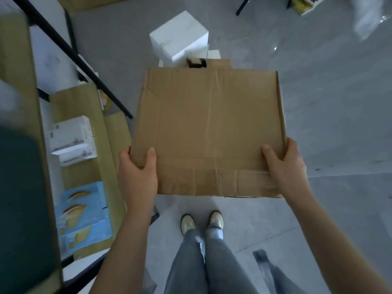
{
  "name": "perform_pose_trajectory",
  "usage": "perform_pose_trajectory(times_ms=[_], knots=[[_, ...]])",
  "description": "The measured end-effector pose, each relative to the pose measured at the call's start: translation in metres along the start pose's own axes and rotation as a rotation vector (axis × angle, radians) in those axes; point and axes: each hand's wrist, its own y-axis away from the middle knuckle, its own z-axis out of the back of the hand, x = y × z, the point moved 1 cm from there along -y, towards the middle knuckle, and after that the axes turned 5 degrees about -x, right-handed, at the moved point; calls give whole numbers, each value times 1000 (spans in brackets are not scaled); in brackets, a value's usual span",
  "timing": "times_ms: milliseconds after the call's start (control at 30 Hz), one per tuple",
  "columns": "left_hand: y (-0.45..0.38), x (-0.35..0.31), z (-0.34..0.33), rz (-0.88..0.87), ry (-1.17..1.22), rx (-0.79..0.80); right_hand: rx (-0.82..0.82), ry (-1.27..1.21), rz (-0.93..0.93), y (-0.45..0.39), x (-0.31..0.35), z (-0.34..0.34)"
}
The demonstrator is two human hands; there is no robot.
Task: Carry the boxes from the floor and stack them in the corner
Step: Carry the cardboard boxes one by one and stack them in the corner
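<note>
Keep the flat, creased brown cardboard box (209,132) level above the grey floor (331,102), left hand (136,177) and right hand (285,166) gripping its near corners, thumbs on top, fingers curled beneath, steering clear of the white boxes (179,37) stacked just beyond.

A gray floor (328,124) fills most of the view. At six o'clock are two pale shoes (201,222) and gray jeans (203,268). At nine o'clock a black bar (70,52) slants down across a white sheet (53,60). At eight o'clock lies a blue pack (84,215) with bread pictures. At one o'clock, far off, a thin black leg (244,5) stands on the floor.
</note>
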Motion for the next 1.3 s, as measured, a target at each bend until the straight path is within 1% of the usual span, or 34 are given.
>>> perform_pose_trajectory(times_ms=[100, 233, 400, 567, 600, 667, 800, 867, 900, 967, 1033, 1100, 1167, 1200, 1300], knots=[[29, -23, 28, -26, 25, -40, -17, 8, 92, 19, 13, 33], [53, -31, 43, -7, 49, -92, 1, 30, 161, 27, 19, 52], [89, -45, 42, 52, 52, -244, 74, 93, 333, 11, 22, 74], [145, -52, 25, 196, 99, -409, 212, 158, 514, -23, 28, 101], [166, -54, 21, 250, 119, -466, 264, 178, 580, -32, 32, 108], [198, -56, 15, 349, 141, -536, 333, 218, 655, -42, 37, 117], [263, -52, 13, 519, 223, -648, 441, 284, 835, -35, 47, 127], [289, -44, 14, 559, 257, -710, 500, 291, 895, -25, 50, 126], [314, -36, 21, 594, 281, -782, 567, 315, 954, -9, 47, 122], [344, -24, 29, 634, 308, -862, 633, 326, 1050, 14, 44, 119], [386, -4, 42, 700, 355, -994, 722, 361, 1179, 54, 34, 112], [415, 9, 48, 741, 371, -1075, 762, 377, 1278, 82, 27, 109], [462, 26, 59, 800, 389, -1195, 833, 387, 1399, 123, 9, 102], [475, 32, 62, 821, 378, -1229, 856, 391, 1439, 138, 4, 101], [564, 67, 71, 960, 378, -1419, 992, 429, 1606, 216, -44, 98]])
